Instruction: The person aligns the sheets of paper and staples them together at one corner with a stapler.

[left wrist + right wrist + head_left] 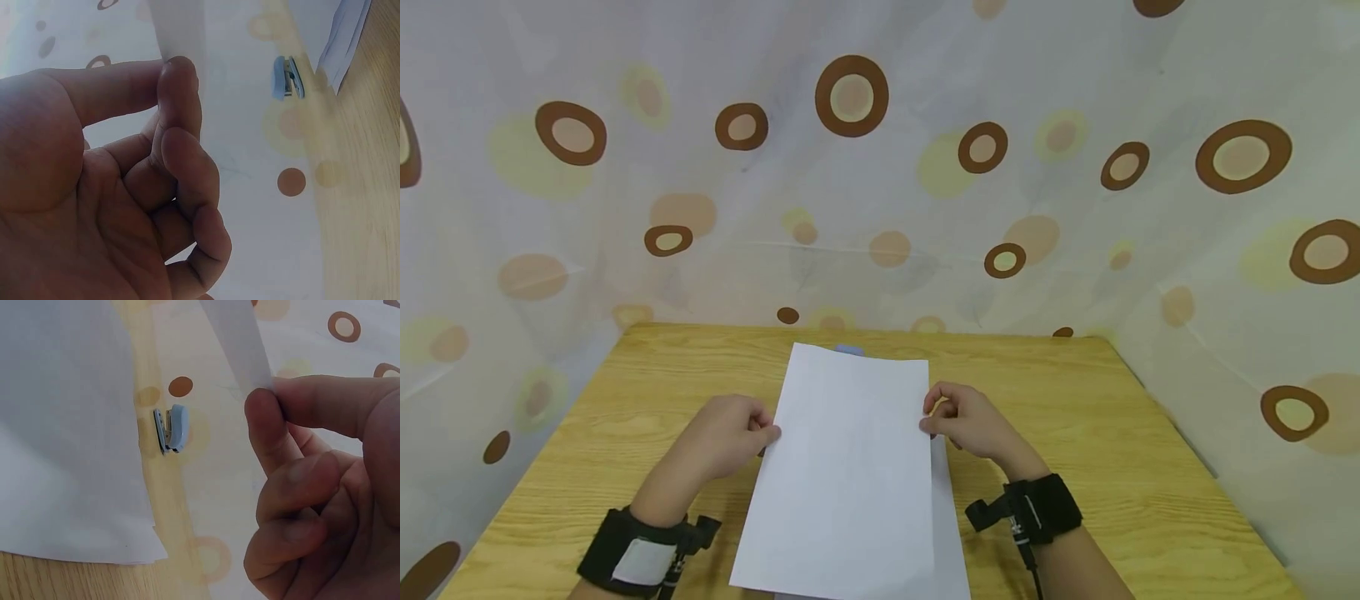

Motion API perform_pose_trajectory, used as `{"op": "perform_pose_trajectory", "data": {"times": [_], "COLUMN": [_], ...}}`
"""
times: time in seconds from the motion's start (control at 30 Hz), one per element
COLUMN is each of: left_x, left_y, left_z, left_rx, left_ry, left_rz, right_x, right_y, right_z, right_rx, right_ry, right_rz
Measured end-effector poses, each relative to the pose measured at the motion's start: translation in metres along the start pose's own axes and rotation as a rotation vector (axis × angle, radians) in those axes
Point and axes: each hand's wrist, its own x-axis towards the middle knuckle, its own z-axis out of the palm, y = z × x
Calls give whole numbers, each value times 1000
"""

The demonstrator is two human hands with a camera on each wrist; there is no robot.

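Note:
A white sheet of paper (850, 467) is held up by its two long sides, raised above other sheets. My left hand (730, 433) pinches the left edge between thumb and index finger. On the opposite edge my right hand (973, 423) grips the sheet the same way, its other fingers curled. Both wrist views show the held sheet (240, 347) nearly edge-on at the fingertips. Beneath it, more white paper (951, 533) lies on the table and sticks out at the right. A small light-blue stapler (179, 428) lies beyond the paper, mostly hidden by the sheet in the head view.
The wooden table (1045, 383) reaches back to a pale curtain (895, 183) with brown ring patterns, which also closes off both sides. Each wrist wears a black strap (1052, 507) with a small camera and cable.

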Motion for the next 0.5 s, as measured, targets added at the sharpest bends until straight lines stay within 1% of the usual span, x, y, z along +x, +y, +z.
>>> {"op": "perform_pose_trajectory", "data": {"times": [0.13,0.3,0.5], "left_x": [0,3,6], "left_y": [0,-1,-3], "left_z": [3,10,23], "left_rx": [4,13,18], "left_ry": [-22,-61,-110], "left_rz": [-5,-25,-41], "right_x": [1,2,4], "right_y": [5,11,18], "right_z": [-1,-4,-4], "right_rx": [-3,-4,-67], "right_ry": [-33,-87,-138], "right_rz": [8,31,66]}}
